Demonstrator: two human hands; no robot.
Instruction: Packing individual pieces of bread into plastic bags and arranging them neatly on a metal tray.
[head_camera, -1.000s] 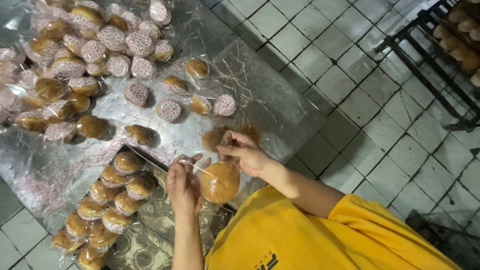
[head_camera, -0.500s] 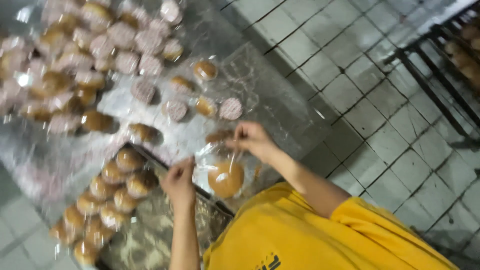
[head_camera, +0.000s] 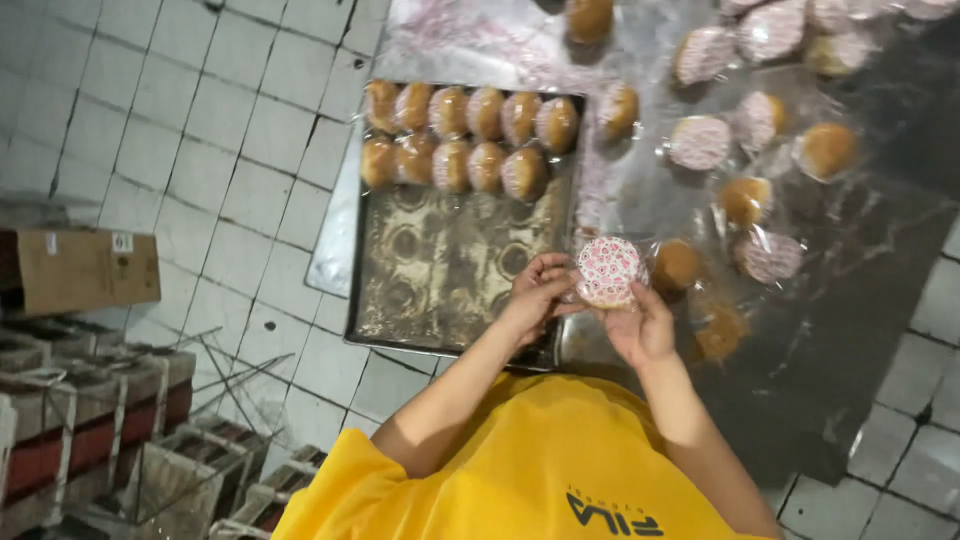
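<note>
Pink-and-white patterned wrapper on the round bun (head_camera: 608, 270), which I'm holding up between both hands just past the near right corner of the baking tray (head_camera: 440, 270). Left hand (head_camera: 535, 295) pinches its left edge, fingers curled round the rim; right hand (head_camera: 640, 322) cups it from below and the right side. Both are grasping the bun, neither is released.

Tray lies on the floor tiles (head_camera: 200, 150), two rows of unwrapped golden buns (head_camera: 465, 135) at its far end, the rest bare with greasy ring marks. Right of it, a clear plastic sheet (head_camera: 850, 260) spread on the floor with wrapped buns (head_camera: 700, 142) scattered over it, some pink face up, some brown.

Risks, my read: grip is fingertip-only on slick film, so the bun could slip and drop onto the tray edge or the tiles. Squeezing harder to compensate could crush the soft crumb or split the wrapper. Sheet looks crinkled and crowded, so a careless set-down could knock neighbouring pieces.
</note>
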